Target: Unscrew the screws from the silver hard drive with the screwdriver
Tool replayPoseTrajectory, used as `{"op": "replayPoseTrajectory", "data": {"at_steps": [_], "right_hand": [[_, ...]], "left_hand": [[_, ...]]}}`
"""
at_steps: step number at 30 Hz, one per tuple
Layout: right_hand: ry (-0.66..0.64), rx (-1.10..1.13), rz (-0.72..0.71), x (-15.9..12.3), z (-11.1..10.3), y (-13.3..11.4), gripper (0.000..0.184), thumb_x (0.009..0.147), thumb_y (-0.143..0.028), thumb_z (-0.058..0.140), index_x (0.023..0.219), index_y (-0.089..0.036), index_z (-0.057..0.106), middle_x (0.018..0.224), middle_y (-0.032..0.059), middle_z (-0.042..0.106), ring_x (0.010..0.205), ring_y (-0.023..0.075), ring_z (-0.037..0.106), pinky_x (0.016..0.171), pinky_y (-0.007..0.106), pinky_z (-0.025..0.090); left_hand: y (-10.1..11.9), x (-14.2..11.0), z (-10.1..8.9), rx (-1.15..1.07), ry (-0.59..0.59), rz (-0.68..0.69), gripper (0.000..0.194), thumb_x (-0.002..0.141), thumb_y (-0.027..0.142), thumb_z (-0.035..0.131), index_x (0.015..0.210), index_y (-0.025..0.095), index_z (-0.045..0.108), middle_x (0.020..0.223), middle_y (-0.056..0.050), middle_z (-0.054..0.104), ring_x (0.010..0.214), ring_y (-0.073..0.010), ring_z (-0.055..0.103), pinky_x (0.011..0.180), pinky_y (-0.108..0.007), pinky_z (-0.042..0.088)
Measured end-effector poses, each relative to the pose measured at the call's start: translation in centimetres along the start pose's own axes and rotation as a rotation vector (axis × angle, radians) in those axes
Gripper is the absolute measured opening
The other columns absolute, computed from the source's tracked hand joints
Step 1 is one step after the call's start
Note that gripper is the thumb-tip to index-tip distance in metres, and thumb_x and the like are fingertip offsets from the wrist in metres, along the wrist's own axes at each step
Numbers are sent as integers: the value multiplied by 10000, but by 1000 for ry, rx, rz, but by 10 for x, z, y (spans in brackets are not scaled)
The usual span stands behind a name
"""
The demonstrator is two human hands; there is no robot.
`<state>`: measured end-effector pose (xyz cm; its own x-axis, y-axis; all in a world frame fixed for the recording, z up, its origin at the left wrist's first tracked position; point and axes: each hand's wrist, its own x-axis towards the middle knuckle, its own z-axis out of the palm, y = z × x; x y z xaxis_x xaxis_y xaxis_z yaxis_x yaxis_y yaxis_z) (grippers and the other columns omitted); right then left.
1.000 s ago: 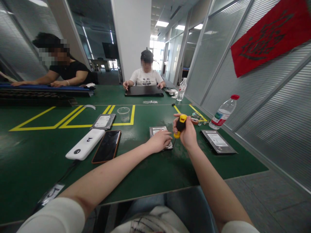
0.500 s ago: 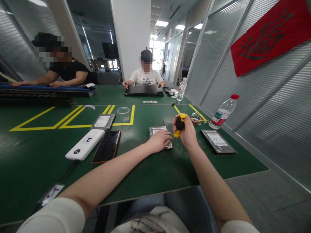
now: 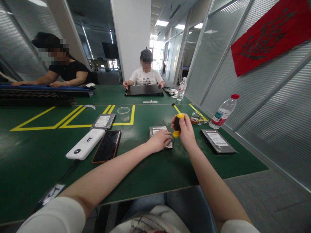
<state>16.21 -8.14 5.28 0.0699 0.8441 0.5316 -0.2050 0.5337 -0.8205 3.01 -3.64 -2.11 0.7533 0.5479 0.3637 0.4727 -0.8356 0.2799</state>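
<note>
On the green table (image 3: 136, 178), a silver hard drive (image 3: 155, 130) with a white label lies partly covered by my left hand (image 3: 159, 141). The fingers of that hand curve across the drive and hold it down; the thumb is hidden. A yellow and black screwdriver (image 3: 177, 127) is gripped upright, slightly tilted, in my right hand (image 3: 186, 129). Its thin shaft points down at the drive's near right corner. Whether the tip sits in a screw is too small to tell.
To the right lie another hard drive (image 3: 218, 141) and a water bottle (image 3: 224, 111). A third drive (image 3: 103, 121), a clear cup (image 3: 123, 114), a white power bank (image 3: 85, 144) and a phone (image 3: 107, 146) are left. Two people sit across, one holding a dark panel (image 3: 144, 90).
My right hand has turned slightly, bringing the screwdriver more upright. My left hand and the drive have stayed put. The person opposite has lowered the dark panel.
</note>
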Motion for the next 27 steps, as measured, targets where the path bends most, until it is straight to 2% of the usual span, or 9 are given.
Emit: {"op": "replayPoseTrajectory", "data": {"at_steps": [1, 3, 5, 7, 11, 15, 18, 23, 27], "right_hand": [[17, -21, -23, 0, 1, 0, 334, 801, -517, 648, 884, -245, 474, 784, -45, 615, 619, 80, 585, 566, 216, 497], [45, -20, -36, 0, 0, 1, 376, 773, -469, 699, 887, -264, 406, 770, -78, 609, 540, 63, 560, 512, 200, 473], [54, 16, -15, 0, -2, 3, 384, 787, -457, 690, 897, -281, 366, 705, -107, 570, 421, 44, 465, 417, 178, 389], [56, 54, -5, 1, -4, 5, 332, 829, -504, 620, 927, -291, 384, 671, -106, 533, 389, 44, 411, 381, 176, 338], [64, 67, 2, 3, -8, 9, 343, 885, -597, 455, 978, -270, 498, 718, -49, 537, 514, 79, 517, 455, 212, 427], [48, 22, -41, 3, -9, 9, 302, 821, -499, 635, 950, -274, 480, 772, -52, 573, 602, 82, 555, 557, 217, 482], [12, 56, -24, 3, -9, 8, 323, 811, -482, 652, 981, -291, 456, 761, -59, 581, 584, 87, 547, 537, 217, 478], [-35, 117, 48, 4, -7, 7, 336, 859, -548, 530, 987, -238, 551, 766, -16, 586, 575, 98, 543, 509, 236, 473], [-12, 184, 61, 4, -6, 8, 320, 873, -576, 485, 968, -271, 496, 643, -59, 526, 452, 80, 455, 406, 203, 371]], "left_hand": [[0, 0, 0, 1, 1, 3, 238, 934, 199, 492, 1005, 197, 719, 1183, -89, 669, 1163, -254, 574, 1055, -442, 409], [0, 0, 0, 2, 2, 9, 233, 928, 190, 501, 1015, 185, 718, 1200, -95, 664, 1166, -256, 572, 1049, -439, 414], [0, 0, 0, 3, 4, 11, 238, 930, 187, 502, 1036, 169, 715, 1234, -104, 652, 1186, -260, 564, 1051, -438, 412], [0, 0, -1, 6, 7, 11, 246, 937, 190, 497, 1049, 158, 713, 1261, -109, 643, 1207, -266, 554, 1059, -440, 404], [1, -1, -2, 12, 14, 11, 248, 946, 196, 493, 1056, 164, 713, 1248, -103, 652, 1205, -265, 556, 1066, -440, 398], [2, -1, -3, 13, 16, 19, 244, 947, 194, 494, 1045, 151, 713, 1225, -110, 660, 1177, -259, 569, 1057, -428, 407], [2, -1, -3, 13, 20, 25, 233, 944, 192, 498, 1025, 163, 715, 1205, -97, 668, 1156, -247, 580, 1057, -416, 407], [1, 0, -3, 13, 18, 24, 225, 937, 189, 504, 997, 170, 720, 1192, -92, 674, 1151, -247, 585, 1057, -417, 409], [0, -1, -2, 13, 20, 15, 237, 945, 204, 494, 1035, 178, 712, 1239, -91, 658, 1201, -253, 563, 1063, -434, 403]]}}
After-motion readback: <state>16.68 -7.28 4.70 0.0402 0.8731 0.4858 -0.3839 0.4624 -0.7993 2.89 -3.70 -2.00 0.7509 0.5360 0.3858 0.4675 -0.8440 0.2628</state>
